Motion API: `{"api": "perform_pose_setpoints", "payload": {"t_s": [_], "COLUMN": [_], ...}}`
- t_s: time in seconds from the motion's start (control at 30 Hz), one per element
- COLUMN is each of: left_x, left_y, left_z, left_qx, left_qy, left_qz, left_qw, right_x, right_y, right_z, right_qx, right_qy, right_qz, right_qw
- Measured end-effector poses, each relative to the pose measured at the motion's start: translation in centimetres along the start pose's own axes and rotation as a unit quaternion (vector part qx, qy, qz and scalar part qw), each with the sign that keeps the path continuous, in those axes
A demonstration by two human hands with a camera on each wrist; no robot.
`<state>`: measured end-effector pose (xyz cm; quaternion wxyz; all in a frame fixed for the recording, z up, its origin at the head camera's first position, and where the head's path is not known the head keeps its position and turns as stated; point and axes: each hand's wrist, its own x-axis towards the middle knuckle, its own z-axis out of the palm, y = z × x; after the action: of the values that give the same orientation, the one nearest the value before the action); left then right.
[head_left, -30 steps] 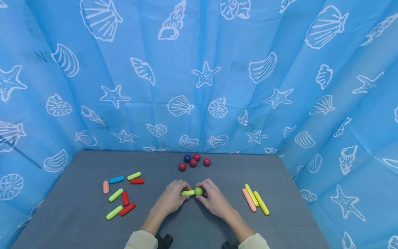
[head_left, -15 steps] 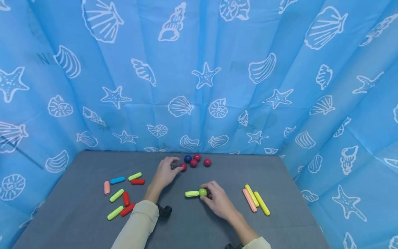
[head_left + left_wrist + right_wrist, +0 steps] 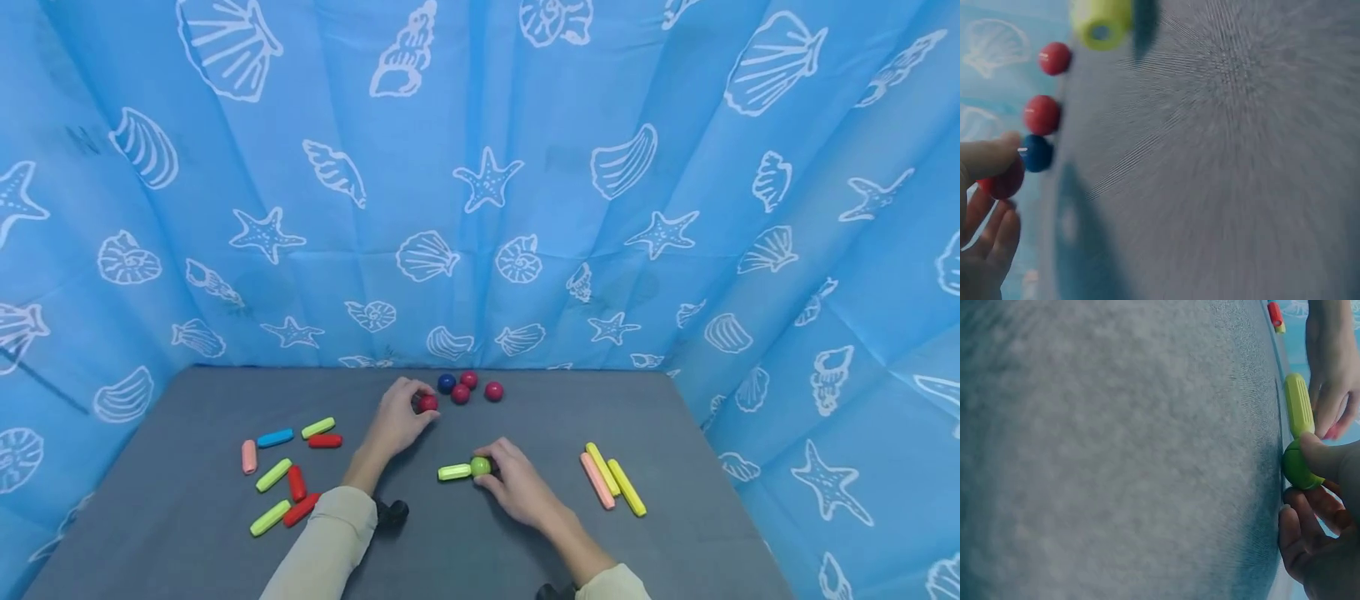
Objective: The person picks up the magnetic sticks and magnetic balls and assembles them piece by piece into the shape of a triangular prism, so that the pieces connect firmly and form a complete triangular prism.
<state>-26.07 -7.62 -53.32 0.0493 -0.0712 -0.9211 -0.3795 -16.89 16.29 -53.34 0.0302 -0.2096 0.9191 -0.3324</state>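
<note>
My left hand [image 3: 392, 423] grips a red ball [image 3: 428, 403] between thumb and fingers at the back of the table; the left wrist view shows the ball [image 3: 1007, 181] under the thumb. Nearer the middle, my right hand [image 3: 522, 485] pinches a green ball [image 3: 481, 467]. A yellow-green stick [image 3: 454, 472] lies end-on against that ball, pointing left. From the right wrist, the thumb presses over the green ball [image 3: 1296, 467], and the grooved stick [image 3: 1299, 403] extends away from it. A blue ball [image 3: 447, 383] is just right of the left hand's red one.
Several more red balls, one at the right [image 3: 493, 392], sit by the blue one. On the left lie several short sticks: red [image 3: 297, 482], yellow-green [image 3: 270, 517], blue [image 3: 275, 437] and pink [image 3: 249, 457]. Longer yellow [image 3: 627, 487] and pink [image 3: 597, 481] sticks lie right. A blue shell-print curtain [image 3: 480, 208] surrounds the table.
My left hand has let go of the yellow-green stick, reached back and taken a red ball, drawing it slightly left of the blue one. My right hand still holds the green ball.
</note>
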Motion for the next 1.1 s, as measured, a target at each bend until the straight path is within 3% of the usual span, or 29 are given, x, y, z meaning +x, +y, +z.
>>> {"api": "perform_pose_setpoints", "payload": {"t_s": [0.17,0.27,0.5,0.73,1.1], "left_x": [-2.8,-4.8,-8.3,-9.0,-8.9], "left_y": [0.0,-0.2,-0.3,0.5,0.6], "left_z": [-2.9,-3.8,-2.1,-0.6,-0.8], "left_qx": [-0.048,-0.068,-0.074,-0.058,-0.044], "left_qy": [-0.014,-0.029,-0.09,-0.093,-0.113], "left_qz": [0.005,0.001,0.001,0.002,-0.002], "left_qw": [0.9987,0.9973,0.9932,0.994,0.9926], "right_x": [0.3,0.4,0.4,0.3,0.1], "right_y": [0.1,0.3,0.7,0.4,0.4], "right_z": [0.0,0.1,0.3,0.4,0.4], "right_qx": [0.011,0.026,0.048,0.049,0.054], "right_qy": [-0.008,-0.007,0.001,-0.008,-0.003], "right_qz": [0.008,0.014,0.02,0.025,0.024], "right_qw": [1.0,1.0,0.999,0.998,0.998]}}
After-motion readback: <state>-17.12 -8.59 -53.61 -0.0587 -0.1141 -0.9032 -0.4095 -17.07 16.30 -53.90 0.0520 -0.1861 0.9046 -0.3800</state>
